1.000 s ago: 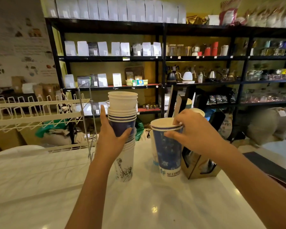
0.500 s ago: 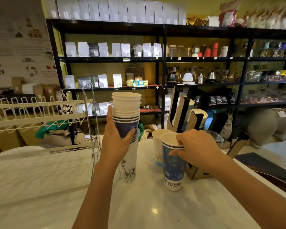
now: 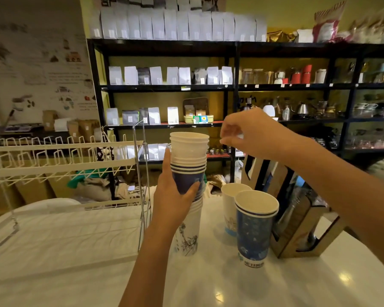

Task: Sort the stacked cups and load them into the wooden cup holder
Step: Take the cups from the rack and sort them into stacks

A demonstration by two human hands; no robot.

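- The tall stack of paper cups (image 3: 187, 191) stands on the white table (image 3: 75, 262), held only at mid-height by the left hand (image 3: 175, 196), whose fingers (image 3: 192, 189) wrap around the dark blue cups in the middle. If the grip tilts, the loose white cups at the top could slide off, since they sit unevenly nested.
- The right hand (image 3: 253, 136) hovers just beside the top rim of the stack, its fingers drawn together in a pinch with nothing visibly between them. A pull on the top cup would likely drag several nested cups up together, because the rims are packed tight.
- The right forearm passes above the blue starry cup (image 3: 254, 227) and the white cup (image 3: 230, 209) behind it; both stand upright and appear empty, so a low elbow could knock them over.
- The wooden cup holder (image 3: 297, 218) stands at the table's right, just beside the blue starry cup. Its dark slots hold what seem to be cups and something clear, but the contents are too shadowed to name.
- The holder sits near the table's right edge, so a hard push while loading could shift it toward that edge.
- The white wire rack (image 3: 64, 165) to the left is close to the stack; a toppling stack could catch on its upright frame.
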